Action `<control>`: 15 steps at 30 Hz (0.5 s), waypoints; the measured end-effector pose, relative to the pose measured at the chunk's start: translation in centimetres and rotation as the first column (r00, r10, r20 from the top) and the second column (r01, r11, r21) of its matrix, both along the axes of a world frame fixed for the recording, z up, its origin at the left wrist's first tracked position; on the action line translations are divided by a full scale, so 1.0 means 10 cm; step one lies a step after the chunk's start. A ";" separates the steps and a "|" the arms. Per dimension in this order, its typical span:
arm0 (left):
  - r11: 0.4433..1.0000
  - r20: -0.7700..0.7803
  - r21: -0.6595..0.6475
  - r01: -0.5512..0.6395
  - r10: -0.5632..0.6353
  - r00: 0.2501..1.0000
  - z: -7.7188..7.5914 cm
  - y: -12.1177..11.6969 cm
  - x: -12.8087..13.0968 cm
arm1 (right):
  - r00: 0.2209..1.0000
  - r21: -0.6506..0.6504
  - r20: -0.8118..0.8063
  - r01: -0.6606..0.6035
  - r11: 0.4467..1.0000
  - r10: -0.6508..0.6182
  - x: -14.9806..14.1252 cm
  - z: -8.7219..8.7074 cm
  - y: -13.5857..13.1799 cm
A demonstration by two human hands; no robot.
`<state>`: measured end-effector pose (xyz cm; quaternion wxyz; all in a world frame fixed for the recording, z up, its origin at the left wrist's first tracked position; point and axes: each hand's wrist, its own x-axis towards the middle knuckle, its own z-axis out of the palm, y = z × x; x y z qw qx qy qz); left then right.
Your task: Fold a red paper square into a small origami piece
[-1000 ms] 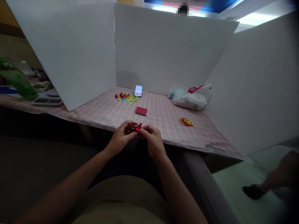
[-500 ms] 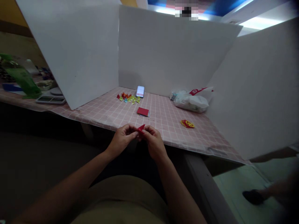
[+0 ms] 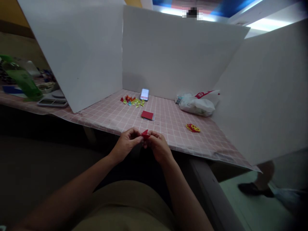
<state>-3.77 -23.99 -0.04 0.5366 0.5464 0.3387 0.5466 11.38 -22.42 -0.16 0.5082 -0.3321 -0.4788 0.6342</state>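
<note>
A small piece of folded red paper point(image 3: 145, 133) is pinched between my two hands just over the table's front edge, with a pointed flap sticking up. My left hand point(image 3: 127, 142) grips its left side between thumb and fingers. On its right side my right hand point(image 3: 158, 146) holds it the same way. Beyond the hands lies a stack of paper squares point(image 3: 147, 115) with red on top. Farther back sits a cluster of small folded paper pieces point(image 3: 132, 100) in red, orange, yellow and blue.
A lit phone point(image 3: 144, 94) leans near the back panel. To the right are a white plastic bag point(image 3: 196, 105) and yellow-and-red cut-out shapes point(image 3: 192, 127). White panels surround the checked table point(image 3: 168, 112). Outside the left panel stand a scale point(image 3: 53, 100) and green bottle point(image 3: 22, 80). A person's foot point(image 3: 255, 188) shows at right.
The view has shifted slightly. My fingers have moved a little on the red paper, and its lower part now spreads wider toward the right. The passing person's leg has changed position.
</note>
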 end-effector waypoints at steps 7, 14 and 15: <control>0.988 0.097 -0.074 -0.134 0.141 0.985 -0.03 0.01 0.03 | 0.999 0.103 -0.019 0.036 0.994 -0.034 -0.03 -0.04 -0.05; 0.990 -0.013 -0.004 -0.143 0.143 0.990 -0.03 -0.05 0.01 | 0.990 0.207 0.066 0.106 0.973 -0.122 -0.06 -0.04 -0.14; 0.990 -0.049 0.018 -0.138 0.139 0.989 -0.04 -0.05 0.01 | 0.988 0.211 0.086 0.106 0.972 -0.126 -0.05 -0.05 -0.13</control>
